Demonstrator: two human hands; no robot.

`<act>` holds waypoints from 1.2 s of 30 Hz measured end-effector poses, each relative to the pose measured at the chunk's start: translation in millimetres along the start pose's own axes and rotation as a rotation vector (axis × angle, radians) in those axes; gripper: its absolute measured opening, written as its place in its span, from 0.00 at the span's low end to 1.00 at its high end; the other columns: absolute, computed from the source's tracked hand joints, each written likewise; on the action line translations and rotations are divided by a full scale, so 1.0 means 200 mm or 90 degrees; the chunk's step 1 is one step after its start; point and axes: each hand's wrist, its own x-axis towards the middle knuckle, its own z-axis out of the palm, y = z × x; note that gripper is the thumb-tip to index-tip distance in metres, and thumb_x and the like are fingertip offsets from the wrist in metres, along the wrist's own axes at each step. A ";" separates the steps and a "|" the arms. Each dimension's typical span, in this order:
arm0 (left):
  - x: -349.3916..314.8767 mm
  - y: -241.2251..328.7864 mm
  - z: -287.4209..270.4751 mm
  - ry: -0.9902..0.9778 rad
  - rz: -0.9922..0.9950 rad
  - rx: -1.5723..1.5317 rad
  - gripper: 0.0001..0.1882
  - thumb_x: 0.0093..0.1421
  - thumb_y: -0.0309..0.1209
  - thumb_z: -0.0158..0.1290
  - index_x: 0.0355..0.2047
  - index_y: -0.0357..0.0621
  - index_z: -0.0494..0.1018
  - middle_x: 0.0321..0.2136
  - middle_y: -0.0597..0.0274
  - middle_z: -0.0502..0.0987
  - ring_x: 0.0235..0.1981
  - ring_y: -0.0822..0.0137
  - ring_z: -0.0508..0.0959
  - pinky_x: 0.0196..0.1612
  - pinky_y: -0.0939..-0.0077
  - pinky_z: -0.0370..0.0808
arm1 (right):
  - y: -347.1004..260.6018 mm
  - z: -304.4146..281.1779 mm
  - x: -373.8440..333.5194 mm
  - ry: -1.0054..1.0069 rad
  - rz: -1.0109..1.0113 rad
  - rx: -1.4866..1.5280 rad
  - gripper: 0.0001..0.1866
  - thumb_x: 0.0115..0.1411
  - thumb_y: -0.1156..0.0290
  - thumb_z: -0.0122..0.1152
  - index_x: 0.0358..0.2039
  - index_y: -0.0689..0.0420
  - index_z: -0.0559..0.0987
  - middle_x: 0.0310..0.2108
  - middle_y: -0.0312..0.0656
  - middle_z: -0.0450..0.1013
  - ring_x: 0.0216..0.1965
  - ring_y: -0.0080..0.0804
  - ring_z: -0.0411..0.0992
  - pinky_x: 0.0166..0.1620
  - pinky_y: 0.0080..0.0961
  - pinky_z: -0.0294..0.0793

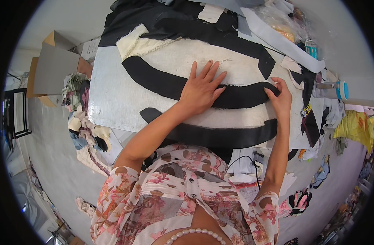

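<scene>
A curved strip of black cloth [154, 81] lies across the middle of the pale work table [109, 90]. My left hand [200, 89] presses flat on the strip near its middle, fingers spread. At the strip's right end, my right hand [280, 98] pinches the cloth's edge between thumb and fingers. Closer to my body a second black strip [223, 136] curves along the table, partly under my left forearm. Beyond the middle strip lie another black piece [240, 47] with an angled end and a frayed cream cloth piece [132, 44].
Dark cloth [134, 18] covers the table's far left part. A long pale grey strip [282, 41] runs along the far right. A phone [311, 127] rests at the right edge. Cardboard boxes [58, 67] and fabric scraps [77, 92] are at the left; a yellow bag [352, 128] is at the right.
</scene>
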 end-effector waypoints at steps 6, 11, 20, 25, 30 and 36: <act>-0.01 0.00 -0.01 0.004 0.005 0.013 0.27 0.70 0.46 0.38 0.66 0.53 0.60 0.68 0.54 0.54 0.70 0.57 0.50 0.69 0.46 0.42 | -0.11 -0.03 -0.04 0.138 -0.036 -0.053 0.14 0.55 0.70 0.68 0.40 0.58 0.77 0.26 0.33 0.73 0.24 0.20 0.66 0.31 0.18 0.67; -0.01 0.01 -0.01 -0.003 0.015 0.022 0.27 0.70 0.46 0.38 0.66 0.52 0.60 0.68 0.53 0.54 0.70 0.56 0.51 0.69 0.46 0.43 | 0.06 0.09 0.02 -0.045 -0.001 0.070 0.07 0.63 0.69 0.61 0.37 0.60 0.77 0.27 0.29 0.72 0.26 0.13 0.64 0.29 0.13 0.63; -0.08 -0.08 -0.13 0.159 -0.016 -0.250 0.26 0.67 0.35 0.47 0.65 0.52 0.61 0.66 0.51 0.58 0.70 0.52 0.52 0.69 0.46 0.42 | -0.22 0.05 -0.06 0.015 -0.066 0.178 0.03 0.61 0.74 0.62 0.33 0.59 0.79 0.25 0.28 0.71 0.25 0.12 0.64 0.29 0.11 0.62; -0.43 -0.36 -0.31 0.436 -0.198 -0.375 0.15 0.66 0.28 0.50 0.51 0.42 0.76 0.53 0.55 0.76 0.64 0.54 0.65 0.65 0.62 0.59 | -0.68 0.37 -0.42 -0.255 -0.209 0.123 0.06 0.54 0.75 0.67 0.31 0.60 0.79 0.25 0.32 0.73 0.21 0.16 0.66 0.26 0.16 0.64; -0.73 -0.42 -0.27 0.458 -0.340 -0.405 0.11 0.65 0.29 0.50 0.43 0.42 0.79 0.46 0.55 0.80 0.61 0.52 0.69 0.61 0.61 0.63 | -0.76 0.76 -0.55 -0.329 -0.374 0.022 0.10 0.50 0.69 0.69 0.30 0.58 0.77 0.29 0.40 0.73 0.30 0.37 0.74 0.32 0.31 0.73; -0.88 -0.33 -0.19 0.357 -0.302 -0.284 0.13 0.65 0.33 0.49 0.46 0.44 0.78 0.49 0.53 0.78 0.62 0.49 0.67 0.66 0.45 0.48 | -0.73 0.87 -0.56 -0.276 -0.459 -0.051 0.03 0.54 0.74 0.63 0.28 0.57 0.76 0.29 0.42 0.71 0.33 0.42 0.74 0.34 0.36 0.74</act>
